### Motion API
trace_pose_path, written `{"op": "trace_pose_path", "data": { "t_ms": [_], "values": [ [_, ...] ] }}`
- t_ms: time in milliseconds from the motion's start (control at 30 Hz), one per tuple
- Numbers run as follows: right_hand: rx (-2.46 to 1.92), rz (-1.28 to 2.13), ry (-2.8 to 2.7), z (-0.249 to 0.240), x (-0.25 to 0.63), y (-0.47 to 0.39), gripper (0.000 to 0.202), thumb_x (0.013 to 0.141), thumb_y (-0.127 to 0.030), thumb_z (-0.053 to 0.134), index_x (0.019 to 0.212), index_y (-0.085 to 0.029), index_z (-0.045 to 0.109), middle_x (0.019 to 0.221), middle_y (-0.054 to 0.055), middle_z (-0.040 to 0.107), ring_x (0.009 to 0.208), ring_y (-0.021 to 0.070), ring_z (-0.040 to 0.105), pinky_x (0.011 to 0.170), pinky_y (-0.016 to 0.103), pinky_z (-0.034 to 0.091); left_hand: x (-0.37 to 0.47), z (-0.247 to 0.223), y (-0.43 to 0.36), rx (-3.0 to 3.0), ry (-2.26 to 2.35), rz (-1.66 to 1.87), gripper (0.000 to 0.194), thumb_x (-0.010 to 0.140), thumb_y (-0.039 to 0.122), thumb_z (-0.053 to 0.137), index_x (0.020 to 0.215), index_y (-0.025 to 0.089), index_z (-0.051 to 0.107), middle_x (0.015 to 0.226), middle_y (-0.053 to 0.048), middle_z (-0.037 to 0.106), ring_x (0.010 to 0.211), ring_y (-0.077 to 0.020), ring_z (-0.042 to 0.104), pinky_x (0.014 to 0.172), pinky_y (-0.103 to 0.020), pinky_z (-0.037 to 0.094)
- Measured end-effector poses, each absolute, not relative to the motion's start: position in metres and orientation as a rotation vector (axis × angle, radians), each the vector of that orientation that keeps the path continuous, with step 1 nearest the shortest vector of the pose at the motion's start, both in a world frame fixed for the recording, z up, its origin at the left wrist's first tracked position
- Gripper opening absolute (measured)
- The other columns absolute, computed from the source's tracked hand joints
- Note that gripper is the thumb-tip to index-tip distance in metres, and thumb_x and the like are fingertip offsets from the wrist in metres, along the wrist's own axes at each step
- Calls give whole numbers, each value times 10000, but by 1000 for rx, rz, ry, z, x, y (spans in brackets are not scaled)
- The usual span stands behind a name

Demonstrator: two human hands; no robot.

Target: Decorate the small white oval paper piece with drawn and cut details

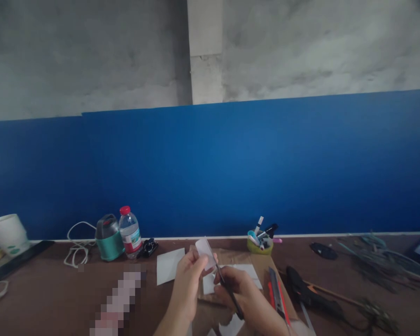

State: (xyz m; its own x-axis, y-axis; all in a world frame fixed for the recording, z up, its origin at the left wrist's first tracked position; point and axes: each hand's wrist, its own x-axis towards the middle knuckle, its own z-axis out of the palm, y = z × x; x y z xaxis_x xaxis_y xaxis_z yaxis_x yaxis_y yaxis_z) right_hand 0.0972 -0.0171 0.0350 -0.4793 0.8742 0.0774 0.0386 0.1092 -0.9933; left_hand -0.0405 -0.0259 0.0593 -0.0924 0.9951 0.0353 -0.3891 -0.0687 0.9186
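Note:
My left hand (192,270) pinches a small white paper piece (205,252) with a rounded edge, above the brown cardboard (227,256). My right hand (241,289) is closed round dark-handled scissors (230,290); their blades meet the right edge of the paper. Beneath the hands, a white sheet (250,269) lies on the cardboard, partly hidden by my right hand. White paper scraps (232,325) lie nearer to me. Another white sheet (170,266) is left of my left hand.
A red-and-black utility knife (277,291) and a black glue gun (311,294) lie at the right. Behind stands a pen holder (260,246). A bottle (130,235), a teal container (109,245) and a white cup (9,234) stand at the left.

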Motion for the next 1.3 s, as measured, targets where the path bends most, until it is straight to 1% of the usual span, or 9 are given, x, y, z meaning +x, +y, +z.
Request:
{"op": "trace_pose_path", "data": {
  "t_ms": [167,333,433,567,700,800,1000,1133,1300],
  "values": [
    [-887,1397,-1685,31,99,-15,177,705,-278,640,778,-153,538,591,-58,447,522,62,348,461,170,277,-37,59,-26,888,929,1444,108,692,208,585,723,122,643,725,-67,687,733,-198,626,686,-283,462],
    [-891,1420,-1667,27,99,-12,127,733,-260,596,729,-154,526,517,-76,390,463,55,307,417,170,242,-38,55,-25,910,877,1443,147,697,250,611,755,120,649,753,-71,685,738,-186,615,743,-297,456],
    [-907,1419,-1653,24,99,-11,137,730,-270,599,743,-156,525,520,-72,407,453,58,325,409,171,258,-42,57,-24,925,929,1406,209,686,307,622,778,120,641,747,-68,675,683,-181,599,710,-308,460],
    [-932,1408,-1690,21,100,-11,146,724,-273,607,762,-152,535,534,-65,425,462,60,345,417,172,258,-48,64,-23,965,1149,1459,260,693,418,612,670,162,579,573,6,581,591,-153,546,599,-261,429],
    [-922,1445,-1686,23,100,-12,148,701,-250,622,766,-143,542,541,-67,413,487,57,321,432,175,230,-48,68,-25,1023,1181,1523,237,672,361,625,579,176,510,494,47,495,499,-106,456,521,-214,358],
    [-905,1487,-1654,27,99,-13,179,684,-252,638,789,-146,540,550,-68,419,493,60,332,434,176,232,-46,67,-27,1036,1192,1501,206,683,324,608,585,176,503,492,44,501,497,-105,452,508,-206,333],
    [-935,1489,-1635,32,97,-16,174,684,-281,628,743,-150,530,523,-75,413,465,53,321,417,169,234,-43,66,-28,986,1153,1496,234,676,336,626,576,180,483,494,49,499,500,-106,463,525,-211,345],
    [-981,1457,-1649,32,98,-15,162,697,-293,618,741,-158,539,476,-90,384,421,49,303,396,170,226,-42,69,-30,930,1100,1482,223,658,358,652,631,173,530,511,41,534,514,-115,487,537,-216,365],
    [-892,1456,-1664,30,98,-13,215,682,-328,660,751,-150,562,553,-61,457,493,66,382,444,174,274,-43,62,-27,923,1049,1429,221,662,333,654,611,174,507,518,28,554,505,-113,493,507,-212,352]
  ]
}}
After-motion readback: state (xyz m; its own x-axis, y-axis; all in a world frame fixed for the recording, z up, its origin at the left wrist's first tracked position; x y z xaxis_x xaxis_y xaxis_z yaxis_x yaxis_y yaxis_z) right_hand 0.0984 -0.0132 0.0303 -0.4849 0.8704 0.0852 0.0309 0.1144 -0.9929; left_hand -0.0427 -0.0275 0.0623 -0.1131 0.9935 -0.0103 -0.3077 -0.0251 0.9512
